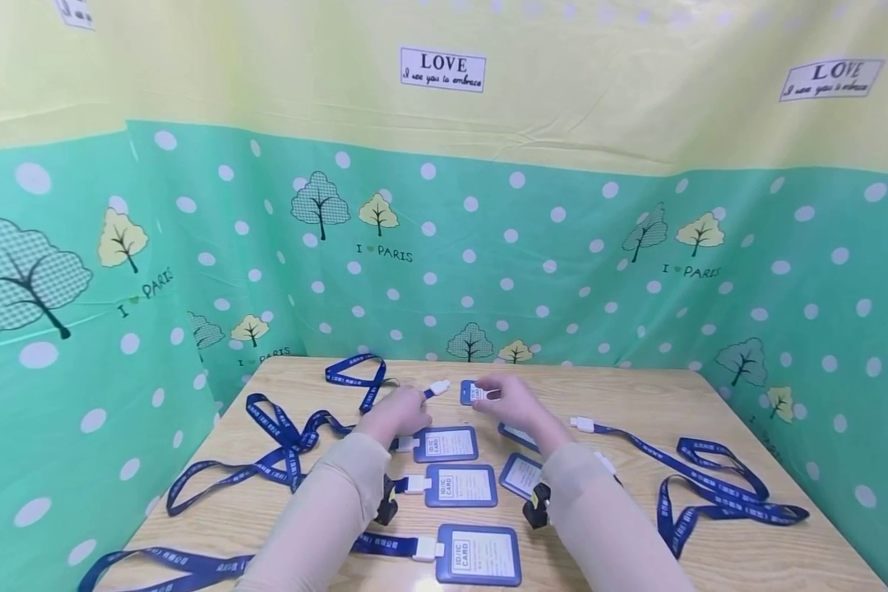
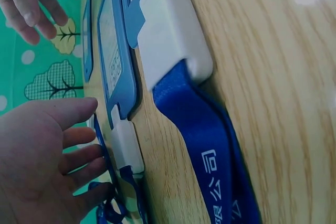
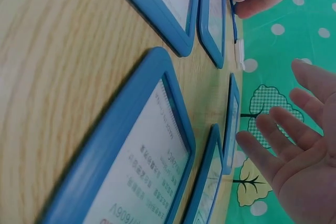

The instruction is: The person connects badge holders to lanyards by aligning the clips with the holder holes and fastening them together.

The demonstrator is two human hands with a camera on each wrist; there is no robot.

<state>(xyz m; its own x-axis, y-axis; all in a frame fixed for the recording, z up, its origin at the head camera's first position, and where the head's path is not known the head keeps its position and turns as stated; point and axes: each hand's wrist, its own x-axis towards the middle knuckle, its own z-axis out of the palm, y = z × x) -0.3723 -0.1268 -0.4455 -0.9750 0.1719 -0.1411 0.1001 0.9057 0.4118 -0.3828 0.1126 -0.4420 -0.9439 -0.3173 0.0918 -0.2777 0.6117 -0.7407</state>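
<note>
Card (image 1: 471, 393) lies far on the table (image 1: 622, 395), long axis 9 to 3 o'clock. The right hand (image 1: 515, 404), nearer, has it at about 10 o'clock, fingers parted, holding nothing. The left hand (image 1: 398, 413) has it past 2 o'clock, clip (image 1: 440, 386) between; whether it grips the strap (image 1: 430, 392), I cannot tell.

The head view looks forward and down from above, taking in most of the table (image 1: 599, 390) and the curtain (image 1: 533, 288) behind; it stands farthest off. The left wrist view sits low and close by a white clip (image 2: 176, 35); the right wrist view, just over a card holder (image 3: 142, 156); both face the curtain, tipped sideways in opposite directions, and share the left hand (image 2: 47, 161) and right hand (image 3: 307, 148).
</note>
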